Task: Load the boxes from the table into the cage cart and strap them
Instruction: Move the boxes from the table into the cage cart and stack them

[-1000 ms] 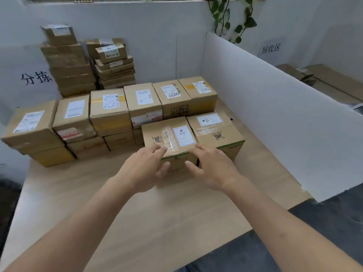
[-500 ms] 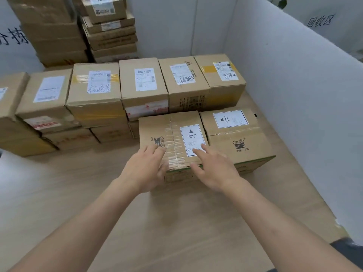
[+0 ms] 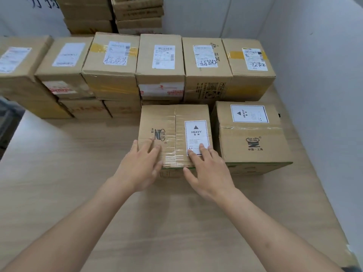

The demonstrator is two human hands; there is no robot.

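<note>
On the near box, both hands lie flat, holding nothing: left hand at its left corner, right hand on the label, its length running away from them.

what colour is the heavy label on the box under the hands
White with black print and a thin black border, clearest in the head view: heavy label.

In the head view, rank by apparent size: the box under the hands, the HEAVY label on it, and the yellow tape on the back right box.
1. box under the hands
2. HEAVY label
3. yellow tape
</note>
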